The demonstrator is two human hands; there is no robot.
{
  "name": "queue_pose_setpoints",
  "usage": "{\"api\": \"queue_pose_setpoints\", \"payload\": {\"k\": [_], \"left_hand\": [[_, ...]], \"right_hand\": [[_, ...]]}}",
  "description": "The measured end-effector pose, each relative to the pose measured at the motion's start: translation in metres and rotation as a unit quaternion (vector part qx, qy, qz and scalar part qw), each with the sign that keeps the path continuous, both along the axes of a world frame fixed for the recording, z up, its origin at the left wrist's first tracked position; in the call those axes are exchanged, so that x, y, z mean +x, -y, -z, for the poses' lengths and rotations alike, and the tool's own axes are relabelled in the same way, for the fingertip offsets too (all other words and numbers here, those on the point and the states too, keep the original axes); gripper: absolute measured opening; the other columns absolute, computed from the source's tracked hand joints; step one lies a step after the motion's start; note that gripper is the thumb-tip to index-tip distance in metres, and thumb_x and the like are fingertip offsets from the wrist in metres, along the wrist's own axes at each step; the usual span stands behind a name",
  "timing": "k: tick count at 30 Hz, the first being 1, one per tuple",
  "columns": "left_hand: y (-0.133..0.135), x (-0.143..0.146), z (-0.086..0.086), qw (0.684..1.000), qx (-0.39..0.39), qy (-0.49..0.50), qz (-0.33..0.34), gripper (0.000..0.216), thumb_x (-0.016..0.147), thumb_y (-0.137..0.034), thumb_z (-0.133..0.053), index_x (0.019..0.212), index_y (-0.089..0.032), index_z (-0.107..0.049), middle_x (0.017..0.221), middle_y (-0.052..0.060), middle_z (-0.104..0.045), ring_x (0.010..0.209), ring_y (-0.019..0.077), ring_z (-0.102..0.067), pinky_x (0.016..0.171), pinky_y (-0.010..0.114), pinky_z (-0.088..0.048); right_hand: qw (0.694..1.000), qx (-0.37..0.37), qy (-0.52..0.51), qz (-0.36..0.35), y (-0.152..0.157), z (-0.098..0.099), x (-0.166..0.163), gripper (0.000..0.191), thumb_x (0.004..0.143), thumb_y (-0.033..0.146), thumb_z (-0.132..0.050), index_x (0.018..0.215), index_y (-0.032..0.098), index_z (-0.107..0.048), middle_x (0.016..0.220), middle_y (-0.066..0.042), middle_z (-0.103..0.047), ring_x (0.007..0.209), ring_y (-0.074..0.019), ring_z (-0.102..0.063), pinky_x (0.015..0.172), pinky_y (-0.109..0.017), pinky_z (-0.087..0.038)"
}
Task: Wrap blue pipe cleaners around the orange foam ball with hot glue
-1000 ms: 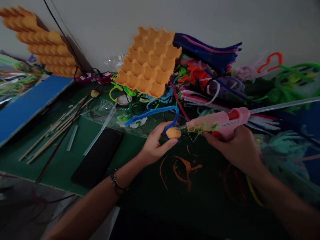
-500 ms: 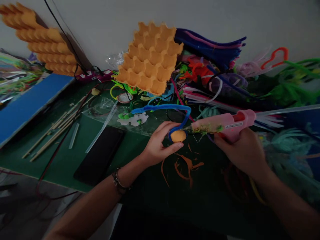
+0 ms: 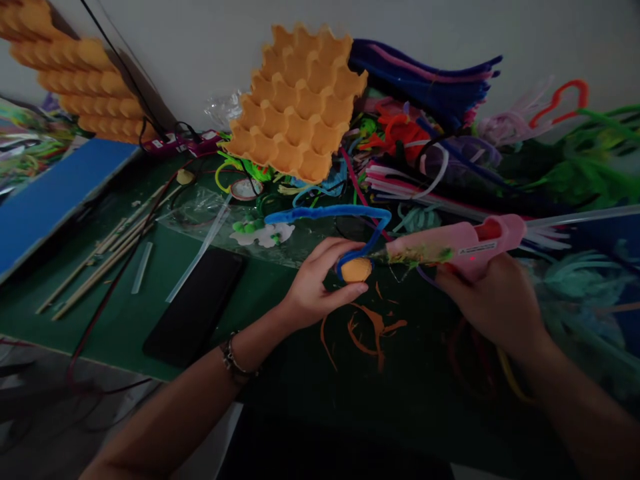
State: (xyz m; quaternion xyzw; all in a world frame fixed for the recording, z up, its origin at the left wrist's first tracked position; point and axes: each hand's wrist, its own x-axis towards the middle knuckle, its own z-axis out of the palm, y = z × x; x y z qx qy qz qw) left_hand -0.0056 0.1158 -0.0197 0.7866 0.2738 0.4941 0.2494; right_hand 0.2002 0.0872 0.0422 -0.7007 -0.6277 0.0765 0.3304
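Between the thumb and fingers of my left hand (image 3: 320, 283) is a small orange cup cut from an egg carton (image 3: 357, 269). A blue pipe cleaner (image 3: 325, 212) curls around the cup's edge, bends upward and stretches away to the left. My right hand (image 3: 500, 307) is wrapped around the handle of a pink glue gun (image 3: 450, 247). The gun's nozzle, crusted with dried glue and bits of fluff, points left at the cup, close to its rim. Thin strands of glue hang below the nozzle. Orange carton scraps (image 3: 373, 330) lie on the table under my hands.
An orange egg tray (image 3: 300, 107) leans at the back beside bundles of pipe cleaners (image 3: 425, 80). To the left are a black phone (image 3: 195, 307), wooden sticks (image 3: 105, 267), clear glue sticks (image 3: 143, 268) and a blue board (image 3: 65, 207). A dark cable (image 3: 115, 293) crosses the table.
The glue gun has shifted slightly right, so its nozzle is a little farther from the cup. My left hand still holds the cup and pipe cleaner; the camera view has moved slightly.
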Motion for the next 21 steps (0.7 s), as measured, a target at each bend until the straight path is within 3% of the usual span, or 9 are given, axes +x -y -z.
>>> {"api": "queue_pose_setpoints", "payload": {"k": [21], "left_hand": [[-0.0006,-0.0030,-0.0021,1.000,0.002,-0.007,-0.016,0.036,0.080,-0.037,-0.060,0.109,-0.018,-0.053,0.104,0.010,-0.059,0.097,0.0203,-0.058,0.083,0.034,-0.050]], "right_hand": [[1.000,0.005,-0.003,-0.006,0.0010,-0.0001,0.0014,0.023,0.051,0.032,-0.046,0.038,0.026,-0.028,0.032,0.003,-0.030,0.034,-0.0096,-0.029,0.039,-0.027,-0.021]]}}
